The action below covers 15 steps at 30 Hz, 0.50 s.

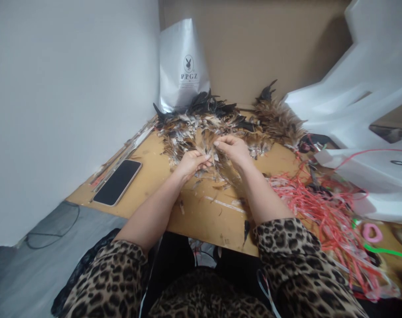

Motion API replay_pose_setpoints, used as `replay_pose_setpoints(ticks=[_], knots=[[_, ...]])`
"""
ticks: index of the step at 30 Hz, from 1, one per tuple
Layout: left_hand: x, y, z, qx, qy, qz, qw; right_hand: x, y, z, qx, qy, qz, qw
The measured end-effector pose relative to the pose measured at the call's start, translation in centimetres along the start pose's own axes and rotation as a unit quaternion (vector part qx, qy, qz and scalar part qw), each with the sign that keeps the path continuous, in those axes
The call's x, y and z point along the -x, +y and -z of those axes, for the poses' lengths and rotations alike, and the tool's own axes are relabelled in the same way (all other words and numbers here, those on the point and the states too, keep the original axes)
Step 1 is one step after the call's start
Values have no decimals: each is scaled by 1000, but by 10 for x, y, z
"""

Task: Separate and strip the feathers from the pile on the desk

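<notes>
Brown feathers (204, 138) stand up between my two hands, in front of a loose pile. My left hand (194, 163) is closed, thumb and fingers pinching the lower ends of these feathers. Higher up and to the right, my right hand (233, 149) pinches at their side with thumb and forefinger. Behind both hands spreads the feather pile (184, 126), mottled brown and white with black feathers (209, 104) along its back. Small feather scraps lie on the table under my wrists. The exact feathers in each pinch are too small to make out.
A phone (118, 182) lies on the table (201, 216) at left. Behind the pile stands a white bag (184, 66). To the right are a brown feather bunch (278, 119), scissors (315, 179), tangled red strips (333, 216), a pink ring (372, 232) and white sheeting (353, 97).
</notes>
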<state>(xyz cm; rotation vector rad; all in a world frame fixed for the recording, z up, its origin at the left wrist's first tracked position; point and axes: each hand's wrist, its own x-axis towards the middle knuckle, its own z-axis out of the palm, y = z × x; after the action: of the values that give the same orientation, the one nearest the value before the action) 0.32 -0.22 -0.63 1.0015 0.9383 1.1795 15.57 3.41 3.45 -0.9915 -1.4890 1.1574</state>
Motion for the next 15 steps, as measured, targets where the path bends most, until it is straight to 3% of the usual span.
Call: replay_pose_setpoints(ticks=[15], knots=[[-4,-5,6,18,20,4,1000,-10,9,3,-120,88,-11,989]])
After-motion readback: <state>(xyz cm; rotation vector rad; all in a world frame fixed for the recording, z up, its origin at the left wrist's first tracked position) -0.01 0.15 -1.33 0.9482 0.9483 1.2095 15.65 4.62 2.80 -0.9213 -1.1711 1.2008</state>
